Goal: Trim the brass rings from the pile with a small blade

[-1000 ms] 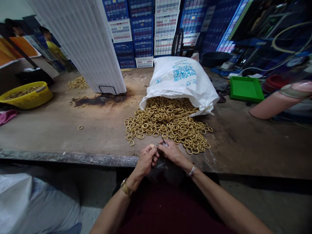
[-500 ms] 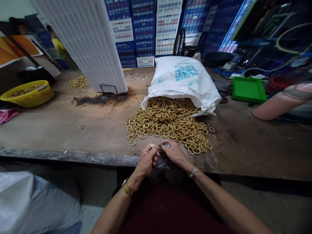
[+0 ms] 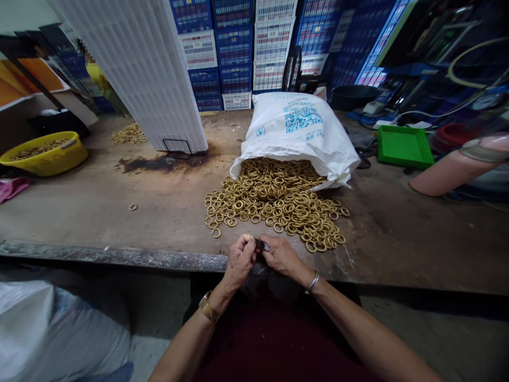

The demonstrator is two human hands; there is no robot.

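My left hand (image 3: 240,260) is closed in a pinch at the table's front edge, on something too small to make out. Close against it on the right, my right hand (image 3: 281,255) is closed round a small dark object (image 3: 261,244) that points toward the left fingertips. Just beyond both hands lies a heap of brass-coloured rings (image 3: 278,204), spilling from the mouth of a white sack (image 3: 298,124) with blue print. One loose ring (image 3: 133,207) lies apart on the left of the table.
A yellow basin (image 3: 45,154) of rings stands at the far left, near a pink cloth (image 3: 14,188). A tall white ribbed panel (image 3: 147,74) stands behind. To the right are a green tray (image 3: 404,147) and a pink cylinder (image 3: 445,172). Two people are at the back left.
My right hand has turned slightly and dropped a little, and the dark object between my hands now shows more. The heap and the sack look the same.
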